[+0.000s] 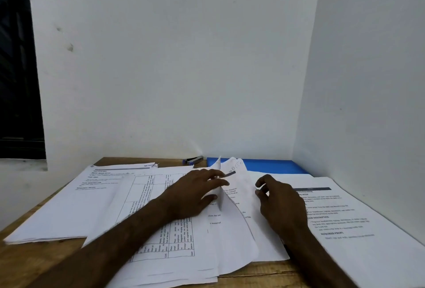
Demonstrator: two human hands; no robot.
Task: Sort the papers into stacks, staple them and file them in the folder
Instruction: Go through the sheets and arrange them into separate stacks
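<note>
Printed white papers cover the wooden table point(34, 262). A middle pile point(165, 253) shows a sheet with a table printed sideways. My left hand point(195, 193) lies on this pile, fingers stretched out against a lifted, curling sheet point(236, 195) that stands up between my hands. My right hand point(278, 202) hovers just right of that sheet, fingers loosely curled, holding nothing I can see. A stack point(76, 202) lies at the left and another printed stack point(358, 223) at the right. A blue folder point(271, 165) and a blue stapler point(193, 160) lie at the back.
White walls close the table at the back and right. A dark window point(18, 69) is at the far left. Bare wood shows along the table's front and left edges.
</note>
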